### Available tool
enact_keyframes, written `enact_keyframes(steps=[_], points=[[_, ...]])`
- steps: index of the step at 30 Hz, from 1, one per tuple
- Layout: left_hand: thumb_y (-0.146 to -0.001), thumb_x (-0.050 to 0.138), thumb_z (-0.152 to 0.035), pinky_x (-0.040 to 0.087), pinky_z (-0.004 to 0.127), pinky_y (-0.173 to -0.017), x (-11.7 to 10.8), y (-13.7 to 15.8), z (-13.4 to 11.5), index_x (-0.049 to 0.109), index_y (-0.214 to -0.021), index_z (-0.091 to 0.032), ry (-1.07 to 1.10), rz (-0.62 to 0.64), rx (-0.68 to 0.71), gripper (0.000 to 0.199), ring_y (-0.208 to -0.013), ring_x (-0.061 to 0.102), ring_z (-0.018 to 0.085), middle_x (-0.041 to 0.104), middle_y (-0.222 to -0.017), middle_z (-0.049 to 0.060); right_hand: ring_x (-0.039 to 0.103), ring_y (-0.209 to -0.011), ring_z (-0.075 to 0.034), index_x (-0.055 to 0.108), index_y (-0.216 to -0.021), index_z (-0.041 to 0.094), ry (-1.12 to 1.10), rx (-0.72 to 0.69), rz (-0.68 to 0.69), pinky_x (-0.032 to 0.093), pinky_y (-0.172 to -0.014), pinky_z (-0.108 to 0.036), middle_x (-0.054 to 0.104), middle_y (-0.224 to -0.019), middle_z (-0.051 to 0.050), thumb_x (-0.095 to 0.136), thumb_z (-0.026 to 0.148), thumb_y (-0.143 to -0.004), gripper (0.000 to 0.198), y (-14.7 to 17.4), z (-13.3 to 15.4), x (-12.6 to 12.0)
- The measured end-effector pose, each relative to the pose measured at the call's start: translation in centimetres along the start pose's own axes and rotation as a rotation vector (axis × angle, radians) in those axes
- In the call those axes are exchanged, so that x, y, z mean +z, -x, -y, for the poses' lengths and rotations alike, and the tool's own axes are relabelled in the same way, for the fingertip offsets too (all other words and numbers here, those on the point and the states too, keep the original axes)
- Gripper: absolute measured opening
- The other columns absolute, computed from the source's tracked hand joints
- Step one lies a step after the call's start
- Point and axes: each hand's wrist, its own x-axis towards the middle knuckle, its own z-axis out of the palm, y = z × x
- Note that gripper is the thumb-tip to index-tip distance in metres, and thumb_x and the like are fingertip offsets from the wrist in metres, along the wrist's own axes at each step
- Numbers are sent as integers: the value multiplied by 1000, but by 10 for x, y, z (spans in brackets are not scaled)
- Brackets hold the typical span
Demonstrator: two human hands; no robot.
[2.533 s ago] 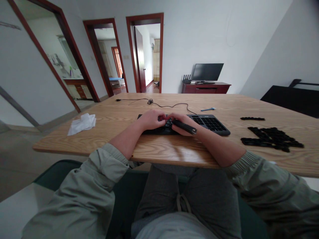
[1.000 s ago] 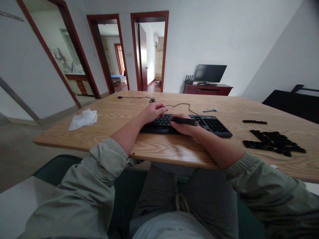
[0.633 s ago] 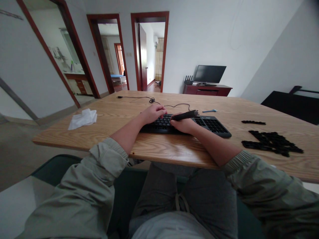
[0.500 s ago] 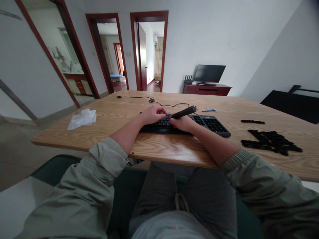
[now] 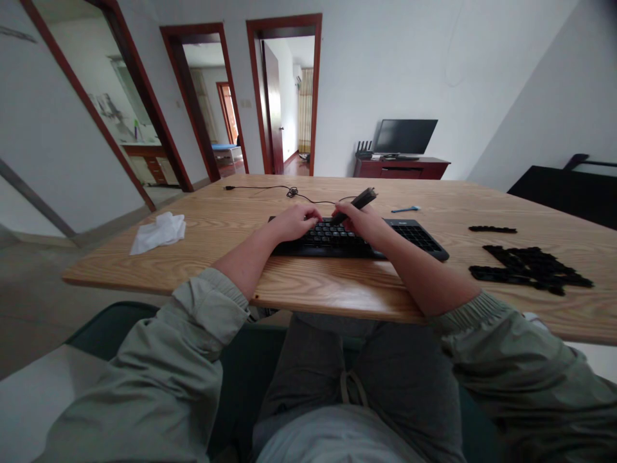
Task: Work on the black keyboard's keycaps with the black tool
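Observation:
A black keyboard (image 5: pixel 332 247) lies along the front of the table, with keys in its middle and open frame cells at its right end. My right hand (image 5: pixel 361 222) is wrapped round a dark, thick, stick-shaped tool (image 5: pixel 365 197). The tool slants, its lower end down at the upper rows of keys and its upper end pointing up and right. My left hand (image 5: pixel 296 223) rests over the keyboard's left part, fingers curled together at the keys; whatever they may hold is hidden.
Black keycap-like pieces (image 5: pixel 530 267) lie heaped on the wooden table (image 5: pixel 231 257) at right, with a separate row (image 5: pixel 492 229) behind them. A small blue tool (image 5: pixel 405 209) and a cable (image 5: pixel 292 191) lie beyond the keyboard. White tissue (image 5: pixel 159 233) lies at left.
My right hand has moved a little up and away from me, over the far key rows, and the tool now stands steeper. My left hand has barely moved.

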Motion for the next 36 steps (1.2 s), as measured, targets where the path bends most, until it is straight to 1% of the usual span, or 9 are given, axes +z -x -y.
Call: enact_keyframes(steps=[4,7,11,15,18,21,26,32,36], points=[[-85,52,-18,50,29,-82,-1,1,-3,73,-95,-12,-8,-12,-26,24,-84,65,17,73,-93,6,46,-51,-13,60,-77,17,14,16,-64,37,-49,-28,55,-60,-2,62,55,-81,38,-1,-9,-5],[-84,52,-17,51,28,-83,-3,2,-4,74,-95,-13,-30,-32,-29,25,-84,65,17,74,-93,6,53,-60,-15,60,-110,16,46,-25,-134,43,-54,-28,63,-77,-4,62,59,-81,52,-3,-15,-12],[-85,53,-19,51,28,-81,-6,3,-8,75,-98,-13,-42,-17,-50,27,-81,65,16,74,-90,6,62,-97,-25,47,-137,19,369,-359,-399,50,-83,-41,65,-117,-13,64,55,-81,69,-1,-3,-36],[-84,52,-19,50,28,-80,-7,2,-12,76,-99,-14,-33,-8,-64,28,-81,65,16,74,-89,5,55,-119,-33,64,-122,21,992,-636,-79,33,-107,-55,67,-122,-14,58,52,-86,48,14,31,-51],[-83,52,-18,50,27,-78,-7,2,-13,75,-97,-13,-20,-6,-58,28,-82,65,16,75,-91,5,64,-104,-32,69,-116,17,1283,-549,236,37,-102,-52,72,-108,-15,58,56,-85,52,20,50,-41],[-82,51,-18,49,27,-75,-7,2,-13,75,-97,-13,-1,-13,-53,29,-80,64,16,75,-89,5,68,-89,-31,69,-113,14,1372,-350,368,47,-81,-42,73,-102,-18,54,58,-85,54,14,54,-26],[-81,52,-19,48,26,-72,-8,4,-15,76,-96,-12,32,-36,-54,29,-74,62,15,73,-82,4,67,-83,-28,69,-113,19,1274,-223,426,44,-66,-35,73,-104,-15,48,57,-88,51,-1,50,-19],[-84,53,-25,46,27,-72,-5,2,-17,74,-98,-13,77,-29,-11,29,-77,61,16,73,-87,5,60,-54,-16,71,-97,21,1005,0,556,40,-57,-28,71,-69,-4,52,40,-86,29,-1,48,-20],[-91,50,-39,44,28,-70,-14,1,-5,71,-104,-12,109,-121,1,37,-78,60,16,71,-90,6,59,-59,-16,72,-87,18,1002,-36,456,39,-59,-28,71,-72,-6,54,39,-83,27,6,40,-15]])
